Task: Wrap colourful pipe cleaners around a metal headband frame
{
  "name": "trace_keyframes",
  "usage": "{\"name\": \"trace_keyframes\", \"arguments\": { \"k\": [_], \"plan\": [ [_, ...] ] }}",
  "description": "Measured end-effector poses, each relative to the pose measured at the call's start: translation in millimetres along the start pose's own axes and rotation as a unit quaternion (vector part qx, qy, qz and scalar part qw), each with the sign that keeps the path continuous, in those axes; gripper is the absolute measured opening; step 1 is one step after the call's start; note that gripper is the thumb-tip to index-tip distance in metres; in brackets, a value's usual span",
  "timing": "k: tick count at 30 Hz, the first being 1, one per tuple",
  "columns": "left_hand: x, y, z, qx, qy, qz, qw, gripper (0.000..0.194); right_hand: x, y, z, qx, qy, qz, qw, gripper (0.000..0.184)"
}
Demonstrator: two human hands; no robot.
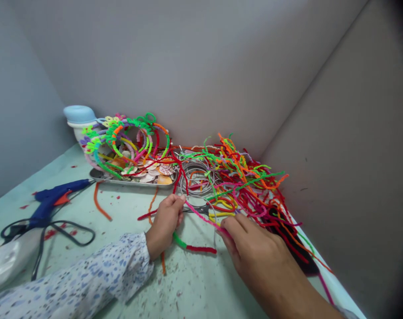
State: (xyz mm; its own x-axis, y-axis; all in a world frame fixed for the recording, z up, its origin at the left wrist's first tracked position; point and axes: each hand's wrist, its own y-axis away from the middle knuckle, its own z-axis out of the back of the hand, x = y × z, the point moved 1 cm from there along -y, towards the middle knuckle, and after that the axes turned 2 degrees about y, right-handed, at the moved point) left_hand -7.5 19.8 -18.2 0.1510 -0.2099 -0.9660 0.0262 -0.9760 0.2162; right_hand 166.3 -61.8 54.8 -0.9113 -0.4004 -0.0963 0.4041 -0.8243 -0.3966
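A pink pipe cleaner (204, 217) stretches between my two hands. My left hand (165, 223) is closed, pinching one end of it together with a thin wire hoop (215, 239). Below that hand shows a section of the hoop wrapped in green and red pipe cleaner (196, 248). My right hand (251, 243) is closed on the other end of the pink pipe cleaner, its fingertips pressed together. Just beyond the hands lie scissors (221, 208) with yellow and red handles, partly covered. A stack of bare wire rings (196, 177) is behind them.
A heap of coloured pipe cleaners (244, 173) spreads along the back right. At the back left, a metal tray (138, 182) holds shells, with finished-looking hoops (134, 141) leaning by a blue-capped white bottle (80, 116). A blue glue gun (51, 201) with a cord lies left.
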Motion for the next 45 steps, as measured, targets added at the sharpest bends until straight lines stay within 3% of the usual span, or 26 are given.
{"name": "trace_keyframes", "arguments": {
  "k": [8,13,18,23,31,39,42,45],
  "plan": [
    [-1.9,1.0,-0.3,-0.006,0.005,0.007,1.0,0.036,0.7,0.1,4.7,0.022,-0.024,0.036,0.999,0.034],
    [-1.3,0.3,-0.5,-0.006,0.004,0.006,1.0,0.034,1.3,-1.6,7.7,0.041,-0.037,0.06,0.997,0.028],
    [-2.0,-0.5,-0.9,-0.009,0.001,0.011,1.0,0.034,2.9,0.9,4.7,0.092,-0.019,0.087,0.992,0.048],
    [-1.8,-1.2,-1.1,-0.007,0.011,0.009,1.0,0.034,1.0,1.9,1.1,0.125,0.002,0.047,0.991,0.033],
    [-2.1,-1.8,-1.4,-0.01,0.017,0.01,1.0,0.033,-7.2,4.2,1.3,0.014,0.059,-0.006,0.998,0.022],
    [1.9,-3.7,-0.5,-0.011,0.02,0.009,1.0,0.032,-15.3,-1.1,1.6,-0.025,0.1,-0.029,0.994,0.015],
    [1.9,-3.8,-0.5,-0.012,0.024,0.006,1.0,0.032,-17.0,-4.0,1.1,0.018,0.083,-0.036,0.996,0.018],
    [0.4,-4.1,-0.7,-0.017,0.028,0.002,0.999,0.031,-20.4,-9.3,1.8,0.112,0.025,-0.082,0.99,0.021]
  ]
}}
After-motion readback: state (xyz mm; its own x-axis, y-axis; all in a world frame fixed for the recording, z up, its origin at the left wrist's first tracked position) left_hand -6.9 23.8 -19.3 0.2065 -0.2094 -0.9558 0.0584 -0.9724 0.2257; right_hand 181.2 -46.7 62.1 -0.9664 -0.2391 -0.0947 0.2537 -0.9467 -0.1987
